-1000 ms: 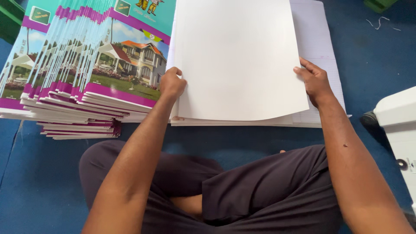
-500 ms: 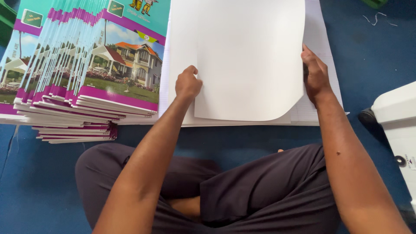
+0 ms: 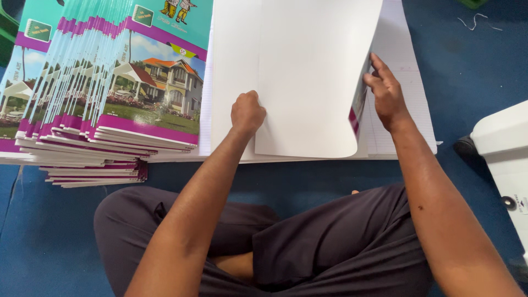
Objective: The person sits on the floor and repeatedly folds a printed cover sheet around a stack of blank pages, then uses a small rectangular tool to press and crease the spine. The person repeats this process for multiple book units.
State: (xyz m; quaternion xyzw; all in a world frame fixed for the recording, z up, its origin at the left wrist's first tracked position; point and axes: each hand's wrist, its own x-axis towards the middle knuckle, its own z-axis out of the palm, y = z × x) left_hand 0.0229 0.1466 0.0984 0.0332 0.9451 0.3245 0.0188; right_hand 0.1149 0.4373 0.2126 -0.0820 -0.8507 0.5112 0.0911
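A large white cover sheet (image 3: pixel 313 77) is folded over, its printed purple-edged side showing at the right edge. My left hand (image 3: pixel 247 113) is a fist pressing on the sheet near its left fold. My right hand (image 3: pixel 386 93) grips the sheet's right edge with fingers curled on it. Beneath lies a stack of lined white paper (image 3: pixel 404 93) on the blue floor.
A fanned stack of exercise books (image 3: pixel 110 99) with teal and purple covers showing a house stands at the left. A white machine (image 3: pixel 503 159) sits at the right edge. My crossed legs in dark trousers (image 3: pixel 308 247) fill the foreground. Scraps lie on the blue floor (image 3: pixel 478 66).
The white sheet has been folded leftward, its right edge lifted and brought over. My left hand moved up and right and closed into a fist. My right hand moved inward with the edge.
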